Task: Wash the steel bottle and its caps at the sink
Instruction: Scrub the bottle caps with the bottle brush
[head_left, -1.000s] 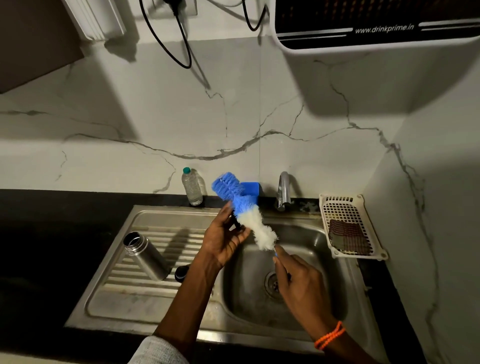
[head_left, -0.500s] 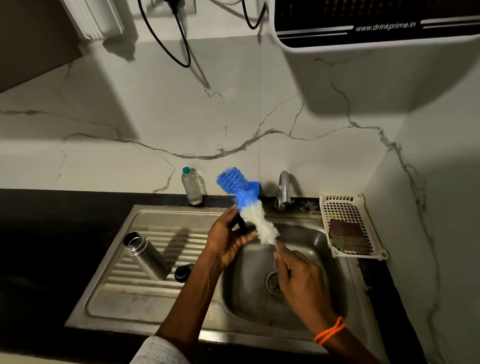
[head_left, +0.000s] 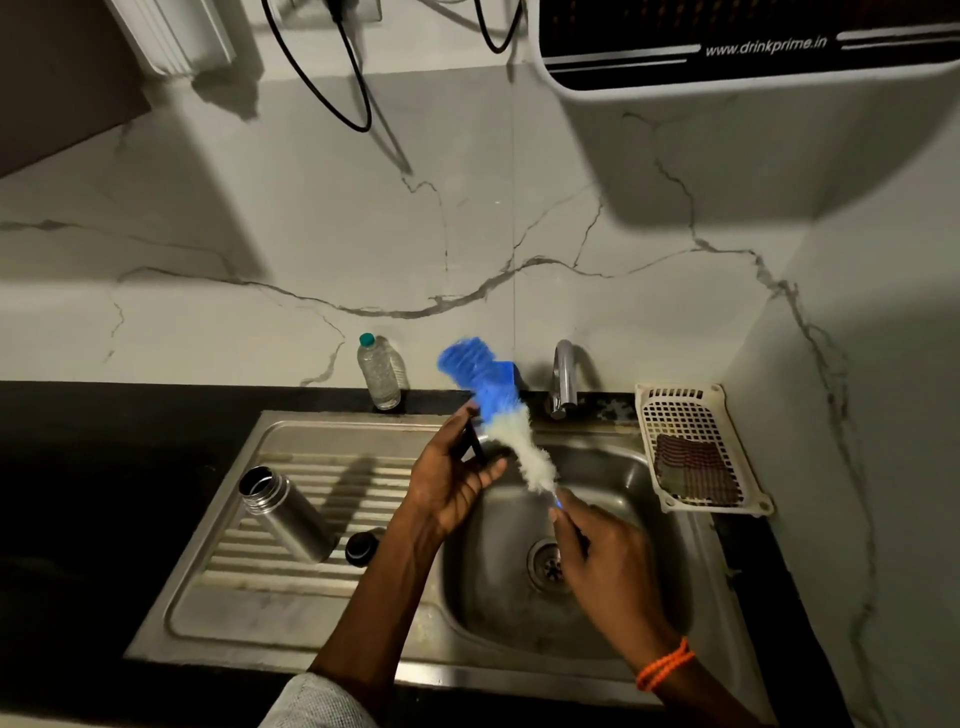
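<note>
Hands work over the sink basin (head_left: 519, 613): the right hand (head_left: 605, 561) grips the handle of a bottle brush (head_left: 498, 415) with white and blue bristles, which slants up and away, blurred, while the left hand (head_left: 452, 478) pinches a small dark cap (head_left: 474, 441) between thumb and fingers, just beside the bristles. On the ribbed drainboard (head_left: 249, 587) to the left lies the open steel bottle (head_left: 285, 512) on its side, with 1 black cap (head_left: 362, 545) beside its base. Farther back, on the dark table (head_left: 78, 467), stand a clear plastic bottle (head_left: 380, 371), the tap (head_left: 563, 379) and a white basket (head_left: 696, 447).
</note>
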